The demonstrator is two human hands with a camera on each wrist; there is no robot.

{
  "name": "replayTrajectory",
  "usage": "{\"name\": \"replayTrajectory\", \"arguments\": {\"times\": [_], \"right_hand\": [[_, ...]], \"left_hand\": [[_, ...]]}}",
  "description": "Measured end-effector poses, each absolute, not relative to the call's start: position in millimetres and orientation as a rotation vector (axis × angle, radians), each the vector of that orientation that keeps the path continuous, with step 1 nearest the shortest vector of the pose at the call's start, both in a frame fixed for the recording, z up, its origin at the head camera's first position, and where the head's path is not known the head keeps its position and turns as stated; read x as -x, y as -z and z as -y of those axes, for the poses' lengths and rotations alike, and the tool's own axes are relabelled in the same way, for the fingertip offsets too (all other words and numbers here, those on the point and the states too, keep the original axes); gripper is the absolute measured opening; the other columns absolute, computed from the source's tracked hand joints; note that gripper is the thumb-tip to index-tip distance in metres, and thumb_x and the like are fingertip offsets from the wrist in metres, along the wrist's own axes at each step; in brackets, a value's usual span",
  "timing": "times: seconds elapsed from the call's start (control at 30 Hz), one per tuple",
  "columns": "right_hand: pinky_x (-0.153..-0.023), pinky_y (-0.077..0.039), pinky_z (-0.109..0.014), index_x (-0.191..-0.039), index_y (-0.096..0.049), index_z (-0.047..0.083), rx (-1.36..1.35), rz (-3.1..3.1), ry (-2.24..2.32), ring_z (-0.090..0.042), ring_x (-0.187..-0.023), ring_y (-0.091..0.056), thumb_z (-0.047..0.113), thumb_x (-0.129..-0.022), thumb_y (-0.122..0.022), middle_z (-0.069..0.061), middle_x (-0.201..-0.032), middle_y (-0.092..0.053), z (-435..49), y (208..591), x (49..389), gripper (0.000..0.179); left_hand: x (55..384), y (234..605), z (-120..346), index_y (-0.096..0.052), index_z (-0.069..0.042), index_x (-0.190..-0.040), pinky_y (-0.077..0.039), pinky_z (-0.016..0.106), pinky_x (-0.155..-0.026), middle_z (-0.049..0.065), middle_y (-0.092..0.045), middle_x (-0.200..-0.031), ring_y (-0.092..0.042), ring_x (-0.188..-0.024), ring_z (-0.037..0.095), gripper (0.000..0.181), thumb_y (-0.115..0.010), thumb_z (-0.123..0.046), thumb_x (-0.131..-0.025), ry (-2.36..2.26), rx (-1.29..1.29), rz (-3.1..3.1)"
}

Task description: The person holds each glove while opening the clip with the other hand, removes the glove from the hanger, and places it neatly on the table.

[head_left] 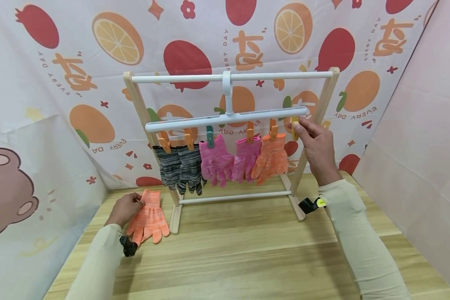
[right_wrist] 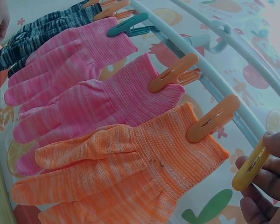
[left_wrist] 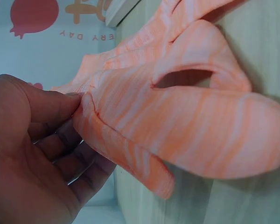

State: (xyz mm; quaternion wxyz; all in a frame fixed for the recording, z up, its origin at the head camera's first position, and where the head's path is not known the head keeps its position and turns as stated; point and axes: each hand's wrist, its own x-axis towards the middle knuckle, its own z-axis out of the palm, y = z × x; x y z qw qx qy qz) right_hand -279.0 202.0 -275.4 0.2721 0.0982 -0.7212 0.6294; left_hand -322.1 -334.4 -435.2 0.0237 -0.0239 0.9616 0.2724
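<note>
My left hand (head_left: 125,208) pinches the edge of an orange glove (head_left: 151,218) near its cuff; the glove's fingers lie on the table at the left. In the left wrist view the thumb presses on the glove (left_wrist: 144,107). At the hanger's right end, my right hand (head_left: 316,148) pinches a yellow clothespin (head_left: 295,128) between thumb and fingers. On the white hanger (head_left: 195,122), clothespins hold two grey-black striped gloves (head_left: 189,164), two pink gloves (head_left: 216,158) and one orange glove (head_left: 271,156). The right wrist view shows the yellow clothespin (right_wrist: 250,165) beside that orange glove's cuff.
A wooden rack (head_left: 138,108) with white rods carries the hanger by its hook (head_left: 227,85). Its feet stand on the wood-grain table (head_left: 240,250). Behind it hangs a fruit-printed cloth (head_left: 210,25). Orange clothespins (head_left: 273,131) and a teal clothespin (head_left: 210,136) grip the gloves.
</note>
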Motion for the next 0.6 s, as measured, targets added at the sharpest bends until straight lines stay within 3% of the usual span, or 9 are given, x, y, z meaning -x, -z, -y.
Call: {"name": "replayTrajectory", "arguments": {"times": [0.3, 0.6], "right_hand": [[-0.094, -0.048, -0.025, -0.137, -0.064, 0.008, -0.271, 1.920, -1.695, -0.019, -0.113, -0.060, 0.028, -0.102, -0.064, 0.000, -0.112, -0.076, -201.8, 277.1, 280.3, 0.041], [-0.104, -0.046, -0.031, -0.136, -0.065, 0.008, -0.289, 1.878, -1.733, -0.019, -0.119, -0.062, 0.026, -0.101, -0.066, -0.002, -0.109, -0.076, -203.0, 278.0, 281.3, 0.040]], "left_hand": [[316.5, 437.1, 332.6, -0.052, 0.017, -0.132, -0.049, 0.056, -0.087, 0.036, -0.056, -0.127, -0.058, -0.106, 0.046, 0.043, -0.051, -0.014, -0.103, -0.827, 0.140, -2.951], [315.9, 444.7, 332.3, -0.053, 0.014, -0.133, -0.050, 0.054, -0.085, 0.034, -0.057, -0.127, -0.058, -0.106, 0.044, 0.043, -0.049, -0.016, -0.103, -0.855, 0.185, -2.933]]}}
